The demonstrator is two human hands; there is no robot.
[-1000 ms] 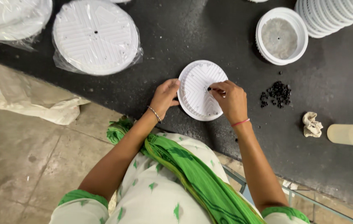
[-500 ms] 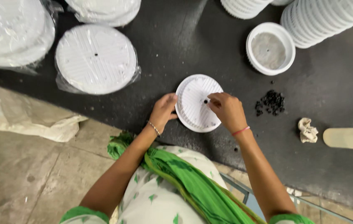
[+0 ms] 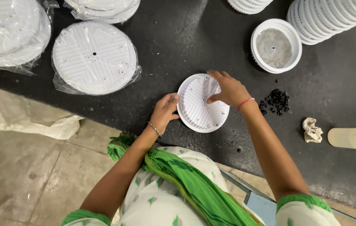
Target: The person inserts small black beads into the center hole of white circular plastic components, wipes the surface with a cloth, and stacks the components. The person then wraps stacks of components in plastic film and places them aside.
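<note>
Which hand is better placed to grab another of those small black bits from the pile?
The right hand, probably. It rests on the white disc, and the black pile lies just beyond its wrist on the same side. The left hand holds the disc's opposite edge, so it would have to cross over the disc.

A dark speckled stone worktop (image 3: 178, 46) stood above a grey concrete floor (image 3: 27, 175), where a crumpled pale plastic sheet (image 3: 23, 119) lay.
</note>
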